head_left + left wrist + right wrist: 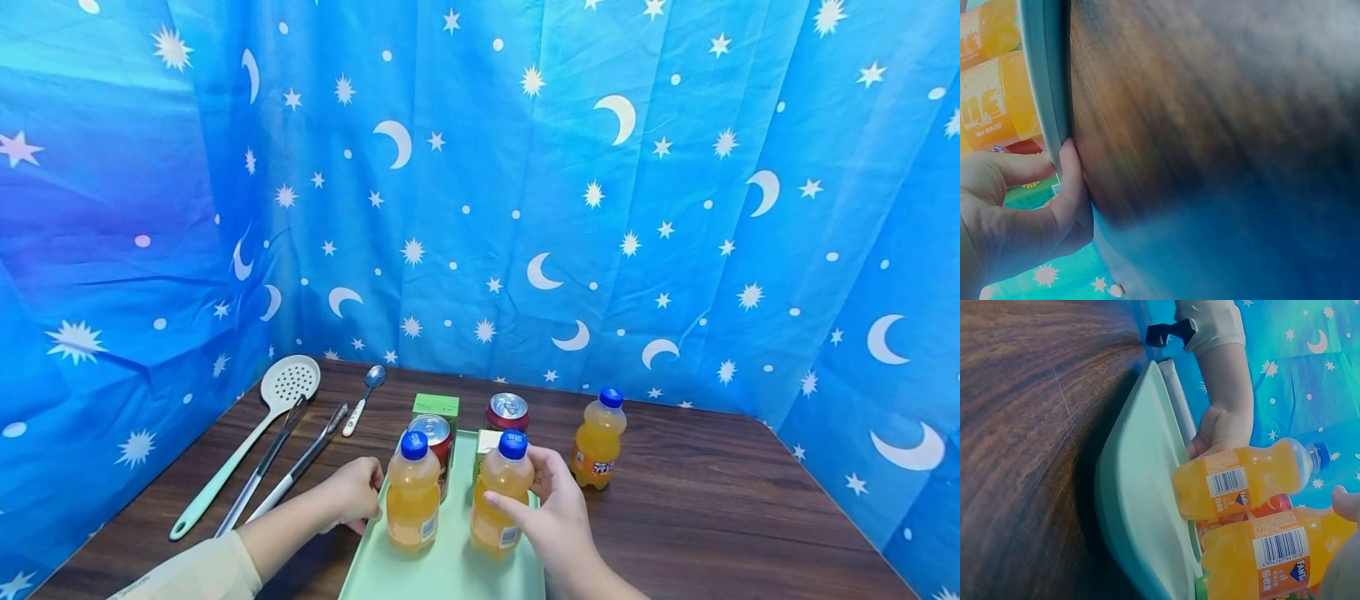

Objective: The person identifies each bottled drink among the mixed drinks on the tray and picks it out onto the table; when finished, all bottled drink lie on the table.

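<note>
A light green tray [450, 577] bears two bottles of orange soda with blue caps, standing side by side. My left hand [351, 493] pinches the tray's left rim between thumb and fingers, as the left wrist view shows. Around the right-hand soda bottle [495, 504] curl the thumb and fingers of my right hand [558, 515]. The other bottle [412, 504] stands untouched, nearer my left hand. Behind the bottles are a red drink can [432, 428], a green carton [437, 406], a second carton [486, 442] partly hidden, and another dark red can [507, 408].
A third orange soda bottle [598, 442] stands on the dark wooden table [697, 500], right of the tray. To the left lie a slotted skimmer [225, 467], metal tongs [296, 471] and a small spoon [356, 415]. Blue starry cloth [480, 167] hangs around the table.
</note>
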Tool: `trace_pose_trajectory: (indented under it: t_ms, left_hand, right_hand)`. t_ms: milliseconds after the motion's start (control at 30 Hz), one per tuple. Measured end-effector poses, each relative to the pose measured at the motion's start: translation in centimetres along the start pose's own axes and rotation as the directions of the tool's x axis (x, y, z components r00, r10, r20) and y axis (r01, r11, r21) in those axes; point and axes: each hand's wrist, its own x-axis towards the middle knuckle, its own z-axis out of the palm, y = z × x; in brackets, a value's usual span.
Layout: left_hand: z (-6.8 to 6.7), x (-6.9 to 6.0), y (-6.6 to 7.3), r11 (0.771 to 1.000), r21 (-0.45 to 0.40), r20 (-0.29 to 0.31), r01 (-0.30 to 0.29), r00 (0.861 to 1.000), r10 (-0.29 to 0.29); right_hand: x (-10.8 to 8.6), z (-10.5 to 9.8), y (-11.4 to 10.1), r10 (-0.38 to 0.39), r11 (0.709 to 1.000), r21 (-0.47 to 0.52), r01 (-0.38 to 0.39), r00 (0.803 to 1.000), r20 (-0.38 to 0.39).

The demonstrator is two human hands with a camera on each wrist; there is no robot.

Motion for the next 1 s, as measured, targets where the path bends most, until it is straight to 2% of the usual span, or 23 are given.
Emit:
trace_pose_trajectory:
  t_ms: [333,500,633,1000]
  left_hand:
    - [-0.1,-0.1,0.0,1.0,0.008,0.002,-0.002,1.0,0.002]
    - [-0.1,0.0,-0.1,1.0,0.011,-0.009,-0.007,1.0,0.007]
    - [0.0,0.0,-0.2,1.0,0.003,-0.007,-0.006,1.0,0.006]
    - [0.0,-0.1,0.1,1.0,0.016,-0.003,0.01,1.0,-0.01]
  right_hand:
    - [-0.9,-0.7,-0.4,-0.004,0.999,0.05,0.003,1.0,0.03]
    - [-1.3,-1.2,-0.8,-0.003,0.999,0.04,0.001,0.999,0.036]
    - [-1.6,-1.7,-0.9,-0.029,0.999,0.023,0.028,0.999,0.039]
    - [-2.2,-3.0,-0.9,-0.047,0.999,-0.019,0.047,0.999,0.009]
